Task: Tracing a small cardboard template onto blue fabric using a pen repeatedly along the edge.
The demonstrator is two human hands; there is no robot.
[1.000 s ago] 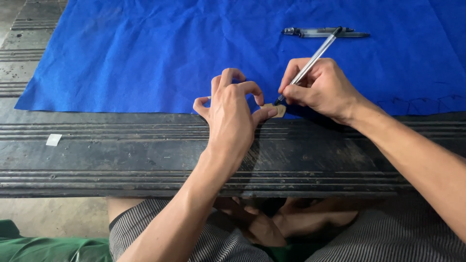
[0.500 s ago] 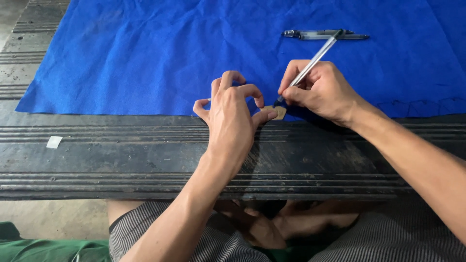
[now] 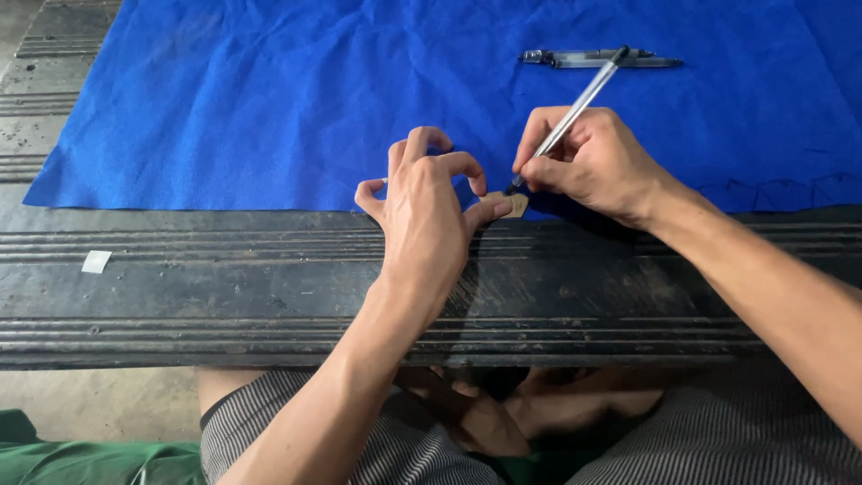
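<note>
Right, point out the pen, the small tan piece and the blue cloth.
pen (image 3: 575, 101), head view, middle of its clear barrel.
small tan piece (image 3: 515, 207), head view, its bare right end.
blue cloth (image 3: 269, 99), head view, open middle area.

- Small tan piece (image 3: 510, 205): mostly covered by left hand (image 3: 429, 220) fingers; shape not readable.
- Pen (image 3: 567, 119) tip: hidden where it meets the tan piece; lower barrel buried in the right hand (image 3: 588, 166) grip.
- Blue cloth (image 3: 269, 99): cut off at top and right edges.
- Slim metal tool (image 3: 597, 59): too small to identify.
</note>
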